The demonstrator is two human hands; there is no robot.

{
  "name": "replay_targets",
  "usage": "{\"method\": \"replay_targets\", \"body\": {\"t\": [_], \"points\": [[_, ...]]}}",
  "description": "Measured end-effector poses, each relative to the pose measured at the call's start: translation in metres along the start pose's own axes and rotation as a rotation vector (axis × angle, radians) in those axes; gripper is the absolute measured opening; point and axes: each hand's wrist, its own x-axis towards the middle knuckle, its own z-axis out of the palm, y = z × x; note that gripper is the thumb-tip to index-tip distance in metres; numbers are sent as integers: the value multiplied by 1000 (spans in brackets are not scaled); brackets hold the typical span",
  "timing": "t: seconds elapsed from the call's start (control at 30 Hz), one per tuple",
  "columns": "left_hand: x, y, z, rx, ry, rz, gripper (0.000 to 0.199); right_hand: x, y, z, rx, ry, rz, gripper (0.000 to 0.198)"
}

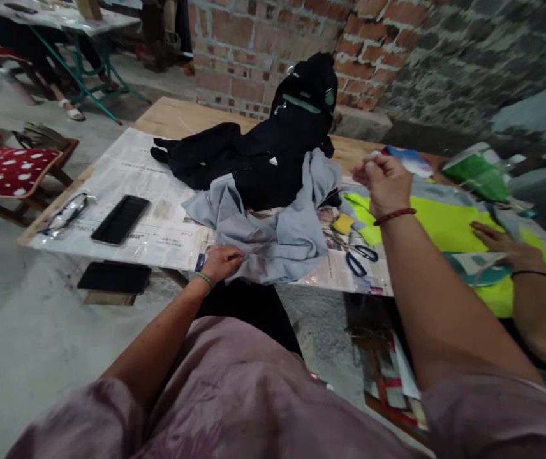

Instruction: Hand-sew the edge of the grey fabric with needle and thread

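My left hand (224, 262) is closed in a pinch on the near edge of a light grey cloth (296, 239), which lies crumpled along the table's front. Raised to the right above the table, my right hand (385, 182) has its fingers pressed together. Whatever it may pinch is too small to make out. Behind the grey cloth a black garment (244, 156) is spread, its far end heaped up with a black bag or cap-like piece. Dark-handled scissors (361, 258) lie right of the cloth, near a small yellow block (342, 223).
Newspaper under clear plastic covers the wooden table (158, 111). A phone (120, 220) and glasses (68, 213) lie on the left. On the right, another person's hand (497, 245) rests on neon yellow cloth (438, 223). A red patterned stool (9, 171) stands at left; a brick wall (249, 57) rises behind.
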Motion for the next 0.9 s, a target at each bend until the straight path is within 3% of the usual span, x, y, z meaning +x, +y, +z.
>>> {"method": "replay_targets", "body": {"t": [0.4, 0.57, 0.73, 0.9], "points": [[0, 1, -2, 16, -11, -6, 10, 30, -38, -40, -30, 220, -35, 17], [0, -1, -1, 0, -8, -3, 11, 30, -32, -45, -10, 230, -42, 15], [-1, -1, -1, -24, 12, -40, 13, -13, 4, -10, -5, 53, 99, 11], [-1, -1, -1, -29, 25, -57, 14, -119, 52, 66, -36, -310, 314, 29]]}}
